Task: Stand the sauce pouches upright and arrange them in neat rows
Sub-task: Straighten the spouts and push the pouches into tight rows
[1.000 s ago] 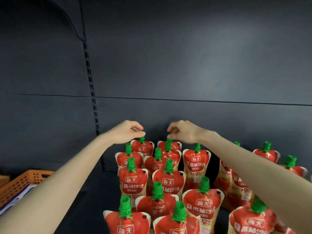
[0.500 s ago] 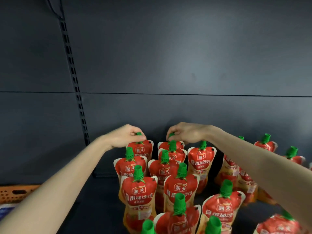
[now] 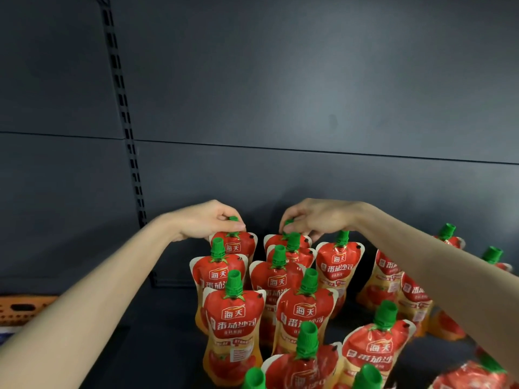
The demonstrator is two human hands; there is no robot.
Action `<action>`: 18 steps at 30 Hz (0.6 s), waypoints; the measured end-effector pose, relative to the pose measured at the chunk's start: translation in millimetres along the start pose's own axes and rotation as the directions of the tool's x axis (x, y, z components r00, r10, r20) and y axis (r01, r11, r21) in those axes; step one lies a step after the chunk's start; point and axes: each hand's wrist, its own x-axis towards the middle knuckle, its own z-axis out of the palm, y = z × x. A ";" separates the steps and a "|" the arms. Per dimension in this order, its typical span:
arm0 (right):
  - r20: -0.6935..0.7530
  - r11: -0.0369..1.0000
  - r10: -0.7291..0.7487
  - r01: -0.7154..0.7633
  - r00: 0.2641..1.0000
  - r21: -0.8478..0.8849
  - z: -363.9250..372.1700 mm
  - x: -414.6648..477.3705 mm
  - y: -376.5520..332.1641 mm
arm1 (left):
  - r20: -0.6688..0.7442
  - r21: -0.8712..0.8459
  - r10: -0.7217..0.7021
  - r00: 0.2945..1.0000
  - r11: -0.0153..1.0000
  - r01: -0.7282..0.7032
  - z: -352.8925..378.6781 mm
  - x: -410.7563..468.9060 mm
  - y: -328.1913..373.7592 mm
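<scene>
Beneath left grip and right grip stand pouches

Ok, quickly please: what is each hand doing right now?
Left hand: closed, pinching the back-left pouch at its top.
Right hand: closed, pinching the back-middle pouch at its top.

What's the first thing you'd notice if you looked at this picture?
The bright red sauce pouches with green caps jump out, standing bunched low in the middle on a dark shelf. Then two bare arms: the left hand pinches the cap of the back-left pouch, and the right hand pinches the cap of the back-middle pouch.
</scene>
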 end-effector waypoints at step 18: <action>-0.021 0.998 -0.009 0.008 1.000 -0.054 3.4 -1.0 -4.8 | 0.017 -0.055 -0.045 0.999 0.997 0.046 3.3 -5.7 0.9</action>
